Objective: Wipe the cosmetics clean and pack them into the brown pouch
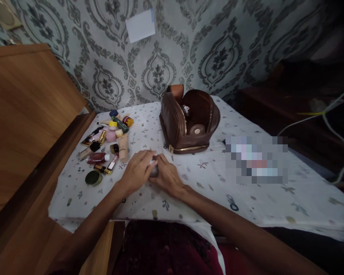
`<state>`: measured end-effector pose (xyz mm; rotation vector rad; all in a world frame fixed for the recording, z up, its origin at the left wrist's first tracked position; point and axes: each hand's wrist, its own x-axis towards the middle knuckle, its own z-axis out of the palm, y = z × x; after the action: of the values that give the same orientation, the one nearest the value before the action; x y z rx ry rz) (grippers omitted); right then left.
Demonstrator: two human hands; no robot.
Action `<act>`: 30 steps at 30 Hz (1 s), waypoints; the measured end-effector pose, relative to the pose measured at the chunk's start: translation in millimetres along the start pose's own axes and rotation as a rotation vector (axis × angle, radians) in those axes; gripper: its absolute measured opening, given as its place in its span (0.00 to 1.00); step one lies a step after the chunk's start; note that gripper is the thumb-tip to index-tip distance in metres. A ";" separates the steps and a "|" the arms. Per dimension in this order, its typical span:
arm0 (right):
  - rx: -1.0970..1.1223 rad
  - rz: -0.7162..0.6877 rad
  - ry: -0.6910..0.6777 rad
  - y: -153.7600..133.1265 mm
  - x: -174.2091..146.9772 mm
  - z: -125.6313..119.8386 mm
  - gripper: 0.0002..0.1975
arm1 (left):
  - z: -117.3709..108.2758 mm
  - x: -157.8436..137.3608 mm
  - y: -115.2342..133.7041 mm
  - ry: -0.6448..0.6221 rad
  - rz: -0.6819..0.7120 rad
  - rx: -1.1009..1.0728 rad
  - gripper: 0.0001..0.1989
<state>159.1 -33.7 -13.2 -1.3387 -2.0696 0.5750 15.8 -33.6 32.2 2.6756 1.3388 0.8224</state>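
Reaches in from the lower left with a bare left forearm (99, 219) and from the lower right with a bare right forearm (223, 215), slanting both inward. Brings the left grip (139, 172) and right grip (166, 173) together at mid-view, backs upward. Bends the left fingers (145, 154) forward, side by side, with the left thumb (152, 168) angled across toward the right grip. Curls the right fingers inward, partly hidden.

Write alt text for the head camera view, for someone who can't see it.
A person's left hand and right hand hold a small, mostly hidden grey object above a white patterned tablecloth. Beyond stands an unzipped brown leather-look bag; assorted small cosmetic bottles, tubes and jars lie to the left.
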 end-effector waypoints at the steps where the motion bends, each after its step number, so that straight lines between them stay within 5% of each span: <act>1: 0.057 0.007 0.012 1.9 1.6 0.9 0.27 | 0.8 -3.0 0.3 -0.030 0.064 0.033 0.16; 4: 0.263 0.048 0.015 7.3 7.4 1.8 0.24 | 2.3 -13.3 -3.2 -0.051 0.201 0.083 0.19; 7: 0.479 0.141 -0.055 9.3 12.1 -0.3 0.22 | 2.4 -20.5 -12.2 -0.024 0.181 -0.017 0.21; 11: 0.808 0.216 -0.181 5.3 13.2 -6.1 0.23 | 2.3 -20.3 -21.8 -0.009 -0.070 -0.363 0.24; 18: 1.441 0.279 -0.171 -4.0 10.6 -7.3 0.31 | 11.8 -14.5 -11.2 0.149 -0.506 -0.805 0.29; 25: 1.730 0.459 -0.176 -2.4 12.7 -4.7 0.23 | 24.6 -17.3 -14.7 0.224 -0.587 -0.709 0.17; 30: 1.712 0.478 -0.172 -4.8 12.4 -4.5 0.25 | 12.8 -10.1 -21.8 0.266 -0.464 -0.541 0.06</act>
<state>155.2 -24.0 -3.8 -0.5866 -0.6017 2.0138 0.9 -25.0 11.0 1.8064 1.4383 1.2734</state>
